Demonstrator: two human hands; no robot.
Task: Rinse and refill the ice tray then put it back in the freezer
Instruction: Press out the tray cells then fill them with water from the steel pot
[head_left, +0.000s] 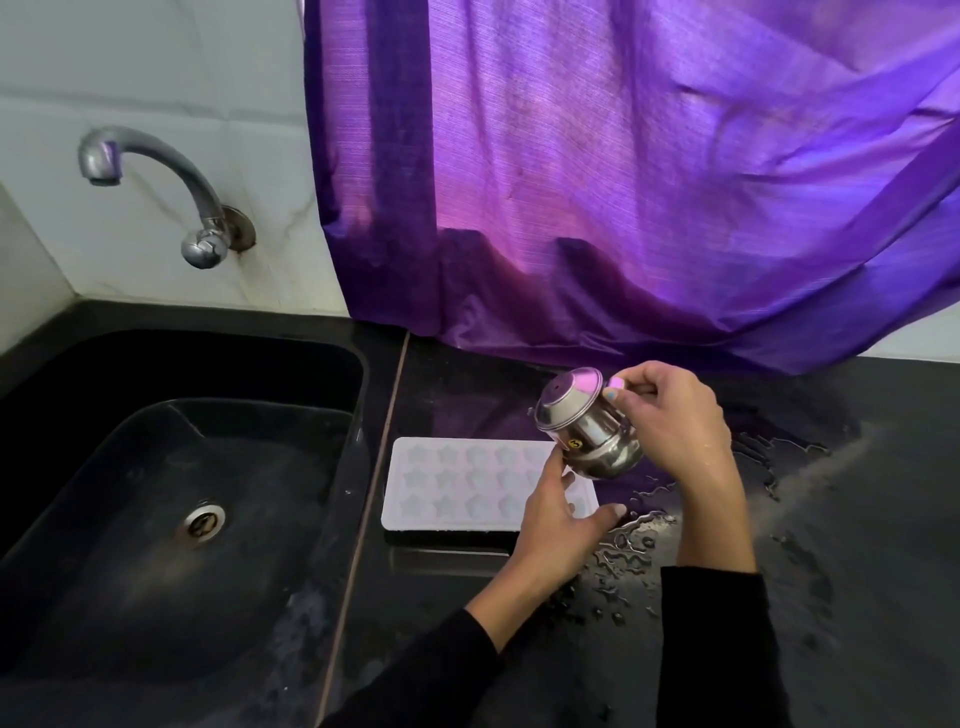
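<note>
Steel catches the purple light: a small pot (587, 423) is tipped on its side over the right end of the tray (462, 483), with what looks like its mouth turned left and down toward the tray. Our right hand (675, 421) curls round the pot from the right, a fingertip pressed against its neck. Our left hand (558, 514) rests on the tray's right end, fingers loosely spread, thumb out to the right, gripping nothing that we can make out.

The tray lies flat on the counter (857, 519), just right of the sink (171, 519), its star-shaped cells facing up. Whether they hold water already we cannot tell.

We judge this to be the refill. To do it well we should tilt the pot slowly, let a thin stream run into one cell and spill over to its neighbours, and move the pot leftward along the rows. The left hand should hold the tray flat so it does not slide. Water already pools on the counter right of the tray, so we should stop short of the rim, or the carry to the freezer will slop.

A small round yellow sticker (575, 443) sits on the pot's belly; its mark is too small to read.
</note>
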